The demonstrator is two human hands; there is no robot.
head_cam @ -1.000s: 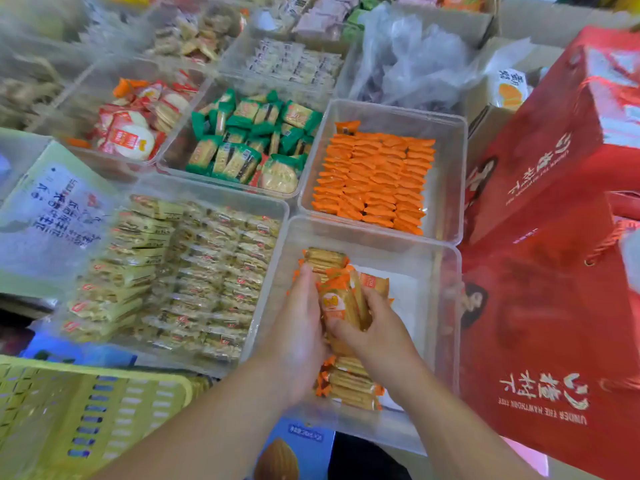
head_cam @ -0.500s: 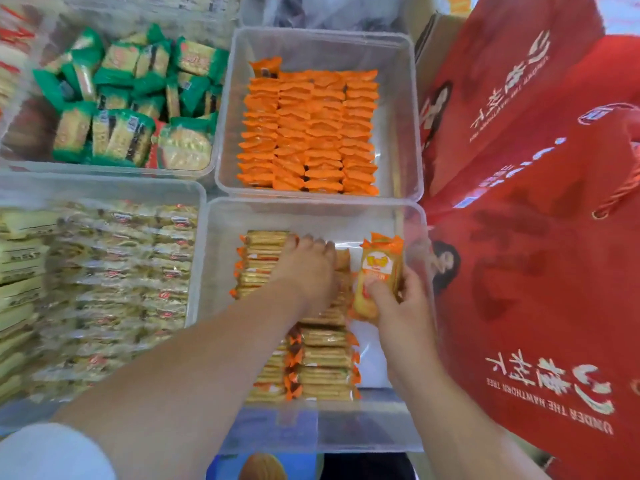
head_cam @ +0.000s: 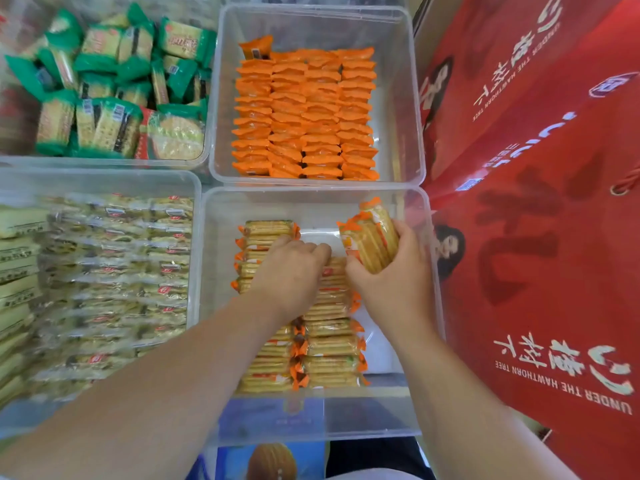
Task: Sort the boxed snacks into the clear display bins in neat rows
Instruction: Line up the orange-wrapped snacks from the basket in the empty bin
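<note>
Gripping a stack of cracker packets (head_cam: 372, 235) above the near clear bin (head_cam: 214, 271), the right hand (head_cam: 391, 275) curls closed; the left hand (head_cam: 289, 271) presses palm-down, fingers bent, on the two rows of packets (head_cam: 329, 344) inside that bin.

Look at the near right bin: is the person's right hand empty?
No. The right hand grips a small bunch of biscuit packs above the bin, beside the rows.
</note>
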